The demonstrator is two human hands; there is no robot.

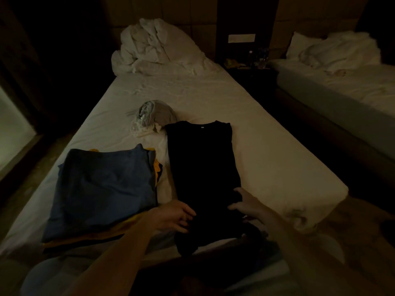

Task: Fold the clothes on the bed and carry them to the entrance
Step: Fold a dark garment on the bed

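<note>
A black shirt (201, 163) lies lengthwise on the white bed (267, 150), sides folded in, collar pointing away from me. My left hand (174, 215) rests on its lower left edge with fingers curled on the cloth. My right hand (245, 205) touches its lower right edge, fingers spread. To the left sits a folded pile with a blue garment (104, 191) on top and yellow cloth under it. A crumpled grey and white garment (152, 117) lies beyond the shirt's collar.
A bunched white duvet (158, 45) lies at the head of the bed. A second bed (342, 77) stands to the right across a dark gap with a nightstand (250, 63). The room is dim. Wooden floor shows on both sides.
</note>
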